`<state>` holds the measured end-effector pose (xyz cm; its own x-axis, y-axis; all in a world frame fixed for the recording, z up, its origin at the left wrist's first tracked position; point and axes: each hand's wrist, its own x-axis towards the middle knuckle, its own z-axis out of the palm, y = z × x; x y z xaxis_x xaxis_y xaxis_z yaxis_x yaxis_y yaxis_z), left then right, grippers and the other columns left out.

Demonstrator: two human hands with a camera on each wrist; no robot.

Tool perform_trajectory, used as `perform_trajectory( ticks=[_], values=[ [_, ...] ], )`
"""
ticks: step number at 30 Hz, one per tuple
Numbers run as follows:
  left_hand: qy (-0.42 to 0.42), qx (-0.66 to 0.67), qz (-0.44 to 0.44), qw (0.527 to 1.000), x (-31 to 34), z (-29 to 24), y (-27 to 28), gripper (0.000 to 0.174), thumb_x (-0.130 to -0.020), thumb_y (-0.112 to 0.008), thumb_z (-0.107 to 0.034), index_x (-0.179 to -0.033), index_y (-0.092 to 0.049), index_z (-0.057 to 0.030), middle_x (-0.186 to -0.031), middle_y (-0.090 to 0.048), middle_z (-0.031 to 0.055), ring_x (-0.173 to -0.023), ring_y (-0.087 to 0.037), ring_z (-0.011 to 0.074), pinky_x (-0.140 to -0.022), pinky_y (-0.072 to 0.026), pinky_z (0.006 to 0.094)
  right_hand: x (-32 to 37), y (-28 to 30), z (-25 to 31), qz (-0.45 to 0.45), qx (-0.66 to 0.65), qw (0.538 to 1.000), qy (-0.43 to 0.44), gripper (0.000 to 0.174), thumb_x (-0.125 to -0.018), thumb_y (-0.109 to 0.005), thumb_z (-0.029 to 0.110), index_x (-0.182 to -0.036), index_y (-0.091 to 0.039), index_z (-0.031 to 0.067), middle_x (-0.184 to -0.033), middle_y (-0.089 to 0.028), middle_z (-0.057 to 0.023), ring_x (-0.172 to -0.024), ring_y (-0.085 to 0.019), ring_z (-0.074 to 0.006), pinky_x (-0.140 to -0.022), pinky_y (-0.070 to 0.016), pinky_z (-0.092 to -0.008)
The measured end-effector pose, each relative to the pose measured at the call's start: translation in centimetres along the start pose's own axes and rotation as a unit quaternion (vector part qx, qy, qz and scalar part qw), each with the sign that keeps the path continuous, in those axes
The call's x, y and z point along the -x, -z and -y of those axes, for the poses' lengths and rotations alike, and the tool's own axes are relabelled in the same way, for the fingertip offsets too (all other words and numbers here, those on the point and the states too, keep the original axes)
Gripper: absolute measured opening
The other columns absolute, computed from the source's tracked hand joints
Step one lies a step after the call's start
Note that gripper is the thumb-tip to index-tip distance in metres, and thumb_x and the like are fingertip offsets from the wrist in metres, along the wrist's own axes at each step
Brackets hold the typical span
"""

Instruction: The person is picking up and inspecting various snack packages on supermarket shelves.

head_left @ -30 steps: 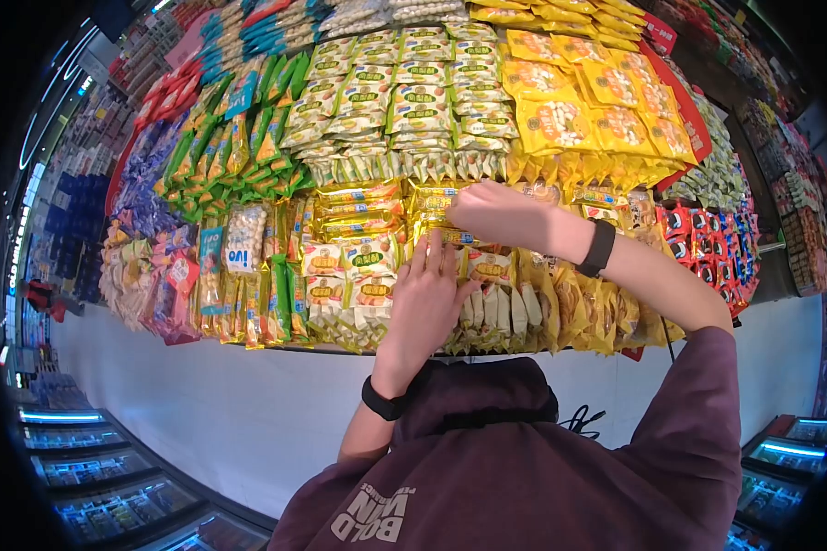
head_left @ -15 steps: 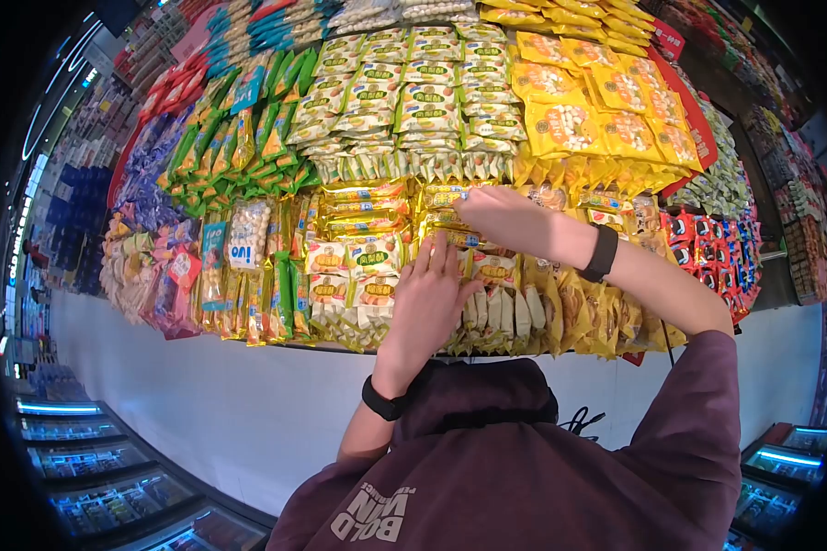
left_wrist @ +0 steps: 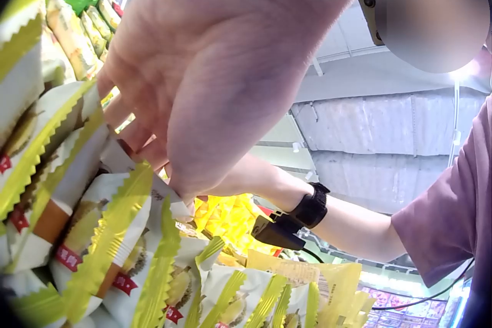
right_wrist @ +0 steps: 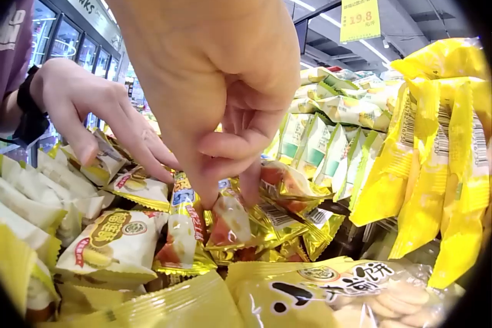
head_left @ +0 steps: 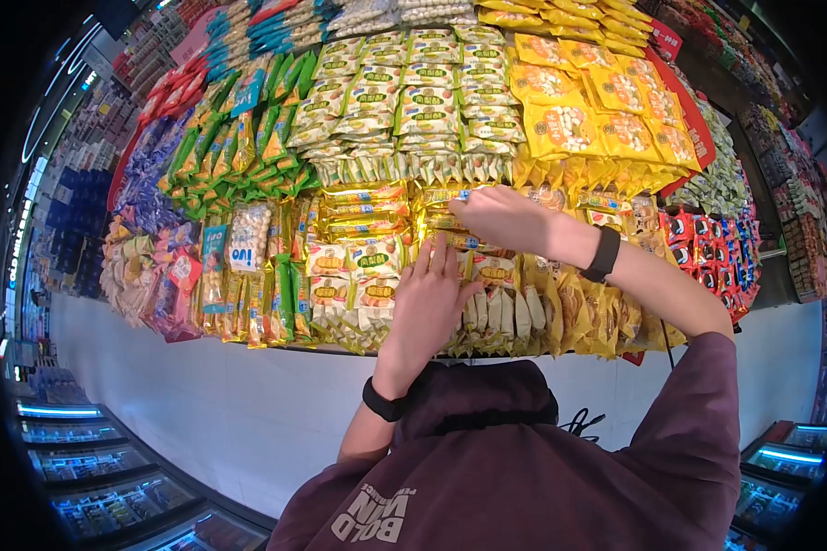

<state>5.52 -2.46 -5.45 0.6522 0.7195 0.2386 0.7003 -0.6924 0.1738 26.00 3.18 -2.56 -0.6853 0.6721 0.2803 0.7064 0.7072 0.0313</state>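
Note:
In the head view my right hand (head_left: 504,220) reaches down into a row of shiny gold snack packets (head_left: 368,195) at the middle of the display. Up close in the right wrist view, its thumb and fingertips pinch a gold snack packet (right_wrist: 231,220), with the other fingers curled in. My left hand (head_left: 429,298) lies just nearer my body, fingers extended over the packets. White-and-yellow pastry packets (left_wrist: 100,228) stand on edge beneath its palm in the left wrist view. Another white pastry packet (right_wrist: 111,243) lies close by the gold ones.
Stacked white-and-green packets (head_left: 427,106) rise behind the hands. Large yellow bags (head_left: 565,129) are piled to their right, green packets (head_left: 271,129) to the left. A clear-fronted cracker bag (right_wrist: 338,293) lies in front in the right wrist view. A price sign (right_wrist: 360,14) hangs overhead.
Both hands stay almost where they were, the right at the gold packets and the left on the packets before it. The display has shifted slightly in the head view.

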Motion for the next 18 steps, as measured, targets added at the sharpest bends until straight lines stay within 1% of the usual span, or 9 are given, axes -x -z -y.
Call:
perform_trajectory(
  ticks=[2,3,5,6,9,12,15,17,18],
  values=[
    [0.0,-0.002,-0.001,1.0,0.0,0.0,0.0,0.057,-0.096,-0.056,-0.043,-0.126,-0.057,0.0057,-0.139,-0.051,0.0237,-0.131,-0.049,0.0345,-0.096,-0.0456,0.0409,-0.2,0.0,-0.4,0.025,-0.017,1.0,-0.004,0.016,-0.072,-0.065,-0.001,-0.087,-0.057,-0.0028,-0.067,-0.062,-0.0138,-0.067,-0.067,-0.0352,-0.057,-0.0523,-0.0407],
    [0.005,0.008,0.011,1.0,-0.1,-0.1,0.1,0.058,-0.096,-0.055,-0.043,-0.128,-0.056,0.0062,-0.141,-0.05,0.0244,-0.132,-0.047,0.0349,-0.098,-0.0449,0.0425,-0.2,0.0,-0.5,0.038,-0.026,0.999,-0.006,0.014,-0.072,-0.065,-0.001,-0.084,-0.058,-0.0031,-0.067,-0.062,-0.0141,-0.067,-0.067,-0.0363,-0.057,-0.0523,-0.0419],
    [0.016,0.027,0.035,0.999,-0.2,-0.2,0.5,0.06,-0.098,-0.054,-0.043,-0.131,-0.053,0.0071,-0.144,-0.046,0.0257,-0.135,-0.044,0.0358,-0.102,-0.0434,0.0457,0.0,-0.2,-0.9,0.046,-0.077,0.996,-0.002,0.014,-0.072,-0.064,0.0,-0.084,-0.057,-0.0029,-0.066,-0.061,-0.0149,-0.066,-0.066,-0.0375,-0.056,-0.0523,-0.0432],
    [0.016,0.024,0.036,0.999,-0.2,-0.2,0.5,0.06,-0.098,-0.054,-0.042,-0.131,-0.054,0.007,-0.143,-0.047,0.0255,-0.135,-0.044,0.0356,-0.102,-0.0435,0.0455,0.0,0.0,-1.0,0.05,-0.103,0.993,0.0,0.014,-0.072,-0.064,0.0,-0.085,-0.057,-0.0028,-0.065,-0.061,-0.0153,-0.066,-0.066,-0.0381,-0.056,-0.0523,-0.0438],
    [0.019,0.02,0.035,0.999,-0.2,-0.2,0.5,0.059,-0.097,-0.054,-0.042,-0.131,-0.054,0.0066,-0.143,-0.047,0.0251,-0.135,-0.045,0.0352,-0.101,-0.0436,0.0452,-0.3,1.0,-0.7,0.093,-0.124,0.988,-0.024,0.013,-0.072,-0.064,0.0,-0.084,-0.057,-0.0025,-0.071,-0.062,-0.0164,-0.07,-0.066,-0.039,-0.058,-0.0522,-0.0448],
    [0.022,0.025,0.033,0.999,-0.2,-0.3,0.7,0.059,-0.097,-0.055,-0.042,-0.131,-0.054,0.0064,-0.143,-0.047,0.0249,-0.135,-0.045,0.0349,-0.102,-0.0436,0.0453,-1.1,2.1,-0.7,0.052,-0.068,0.996,-0.037,0.015,-0.086,-0.062,0.011,-0.092,-0.058,-0.002,-0.082,-0.063,-0.0192,-0.08,-0.065,-0.0392,-0.066,-0.0518,-0.0458],
    [0.024,0.029,0.037,0.999,-0.3,-0.4,0.7,0.059,-0.097,-0.055,-0.042,-0.131,-0.054,0.0063,-0.143,-0.047,0.0249,-0.135,-0.045,0.0348,-0.102,-0.0436,0.0454,-1.1,1.5,-1.5,0.041,-0.053,0.995,-0.068,0.016,-0.087,-0.064,0.014,-0.09,-0.059,-0.0012,-0.09,-0.063,-0.0201,-0.085,-0.063,-0.0406,-0.071,-0.0517,-0.0473],
    [0.025,0.033,0.044,0.998,-0.3,-0.3,0.7,0.059,-0.097,-0.055,-0.042,-0.131,-0.054,0.0062,-0.143,-0.047,0.025,-0.135,-0.045,0.0349,-0.102,-0.0437,0.0457,-0.8,0.9,-2.3,0.083,-0.063,0.992,-0.07,0.017,-0.086,-0.065,0.014,-0.09,-0.059,-0.0016,-0.089,-0.063,-0.0199,-0.086,-0.063,-0.0412,-0.072,-0.0517,-0.048],
    [0.018,0.023,0.029,0.999,-0.3,-0.2,0.6,0.058,-0.097,-0.056,-0.041,-0.129,-0.055,0.0064,-0.142,-0.049,0.0243,-0.133,-0.046,0.0346,-0.1,-0.0446,0.0443,-0.9,0.9,-2.4,0.105,-0.069,0.99,-0.07,0.017,-0.086,-0.066,0.014,-0.091,-0.059,-0.0017,-0.088,-0.063,-0.0198,-0.086,-0.063,-0.0415,-0.073,-0.0516,-0.0484]
  ],
)
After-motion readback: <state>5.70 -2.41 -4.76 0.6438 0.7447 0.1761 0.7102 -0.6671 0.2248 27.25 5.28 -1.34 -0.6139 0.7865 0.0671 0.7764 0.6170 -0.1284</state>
